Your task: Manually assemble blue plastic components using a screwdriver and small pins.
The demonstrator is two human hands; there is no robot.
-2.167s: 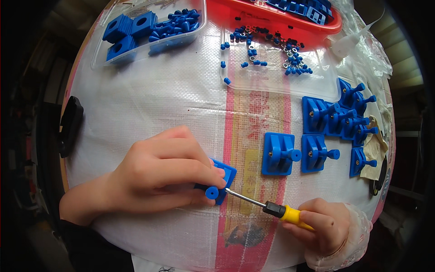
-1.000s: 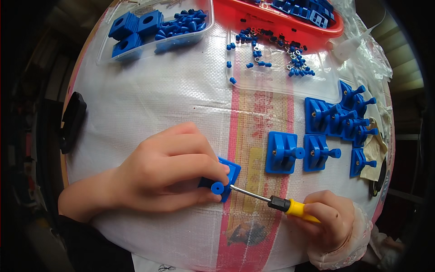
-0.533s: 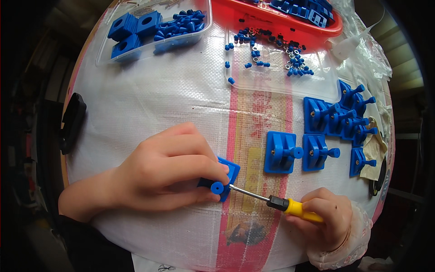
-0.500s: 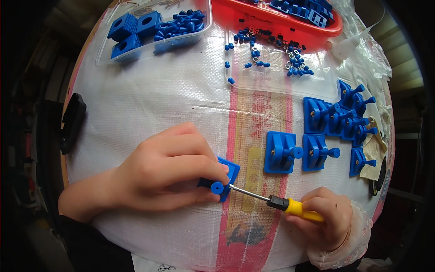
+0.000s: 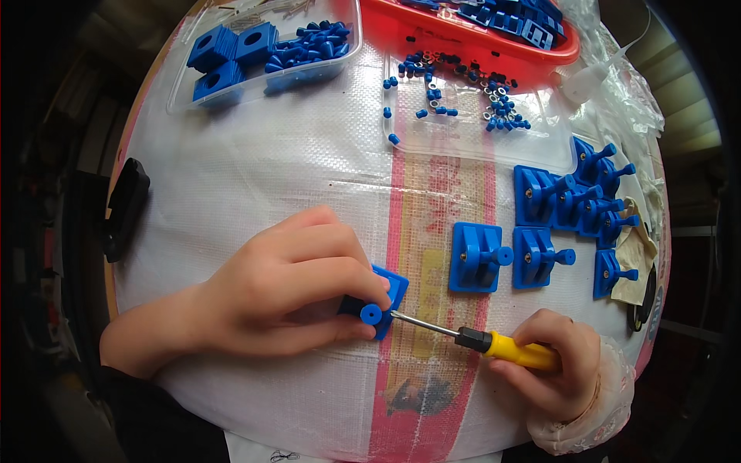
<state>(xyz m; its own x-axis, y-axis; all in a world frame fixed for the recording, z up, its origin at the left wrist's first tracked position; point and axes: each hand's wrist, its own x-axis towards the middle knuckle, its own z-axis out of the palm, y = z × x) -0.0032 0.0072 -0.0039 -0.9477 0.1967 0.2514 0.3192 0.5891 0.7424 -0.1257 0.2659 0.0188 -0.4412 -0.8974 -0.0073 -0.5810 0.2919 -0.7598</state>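
Observation:
My left hand [image 5: 297,285] is closed on a blue plastic assembly [image 5: 395,287], a square plate with a round-ended peg, and covers much of it. My right hand [image 5: 552,363] grips the yellow handle of a screwdriver [image 5: 521,352]. Its metal shaft points left, and the tip meets the side of the held piece near the peg; whether it sits in a screw is too small to tell. To the right stand two similar blue assemblies [image 5: 476,258], each a plate with upright brackets and a peg.
Several more finished-looking blue assemblies [image 5: 538,197] cluster at the right. Farther back are a clear box [image 5: 266,94] of blue plates and pegs, a clear lid [image 5: 463,147] with small caps and rings, and a red basin [image 5: 463,46] of blue parts. A black case [image 5: 127,208] lies left.
The screwdriver and my right hand have shifted very slightly, the handle turning a little in my fingers. My left hand keeps its hold on the blue piece.

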